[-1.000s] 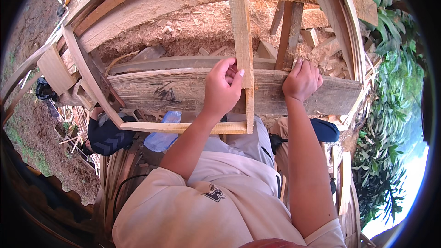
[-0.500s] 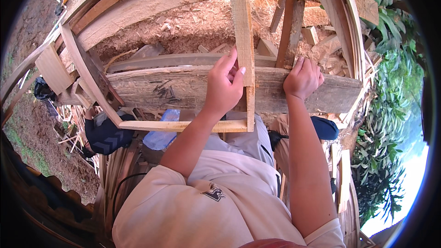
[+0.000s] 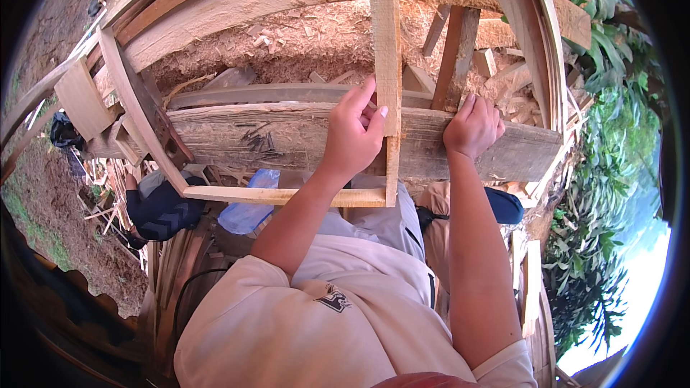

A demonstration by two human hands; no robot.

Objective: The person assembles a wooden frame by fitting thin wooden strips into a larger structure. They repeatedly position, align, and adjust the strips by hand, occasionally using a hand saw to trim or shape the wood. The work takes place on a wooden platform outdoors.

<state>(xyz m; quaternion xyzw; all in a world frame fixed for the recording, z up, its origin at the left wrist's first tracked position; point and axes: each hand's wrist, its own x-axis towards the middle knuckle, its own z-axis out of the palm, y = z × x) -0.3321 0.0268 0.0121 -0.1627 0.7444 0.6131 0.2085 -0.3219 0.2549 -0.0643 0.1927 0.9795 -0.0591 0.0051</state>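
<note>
My left hand (image 3: 352, 133) has its thumb and fingers closed at the left edge of an upright pale wooden strip (image 3: 387, 50). That strip joins a lower wooden rail (image 3: 287, 195) and a slanting left side piece (image 3: 136, 108), forming a frame in front of me. On the far edge of a weathered plank (image 3: 309, 126), my right hand (image 3: 473, 128) rests with fingers curled closed. A bit of something pale shows by its fingertips, too small to name. Several dark nails (image 3: 260, 142) lie loose on the plank, left of my left hand.
Beyond the plank lie wood shavings (image 3: 280, 36) and offcuts, with a short brown post (image 3: 458, 54) standing there. A person in dark clothing (image 3: 165, 208) is at the lower left, near a clear plastic bag (image 3: 248, 208). Leafy plants (image 3: 607, 136) grow at the right.
The whole view has shifted slightly. Both hands keep the same places on the strip and the plank.
</note>
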